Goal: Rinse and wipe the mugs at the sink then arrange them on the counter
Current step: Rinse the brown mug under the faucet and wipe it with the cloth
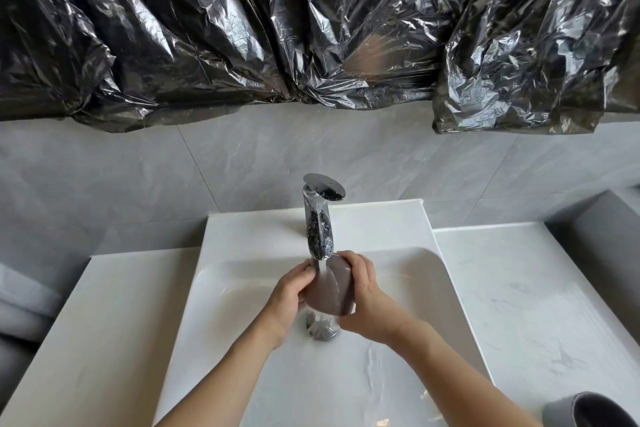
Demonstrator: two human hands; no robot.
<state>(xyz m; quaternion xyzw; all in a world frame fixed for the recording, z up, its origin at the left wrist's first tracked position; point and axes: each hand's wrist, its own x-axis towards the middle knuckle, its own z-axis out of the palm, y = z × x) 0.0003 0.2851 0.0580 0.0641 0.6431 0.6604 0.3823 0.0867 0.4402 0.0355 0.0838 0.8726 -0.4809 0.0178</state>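
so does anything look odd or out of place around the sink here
Yes: crumpled black plastic sheeting hangs across the wall above the tap, covering whatever is behind it. That is unusual over a sink. Otherwise nothing stands out: both hands hold a brown mug under running water, and a grey mug stands on the counter.

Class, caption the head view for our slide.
Both hands, left hand and right hand, hold a grey mug under the running tap.
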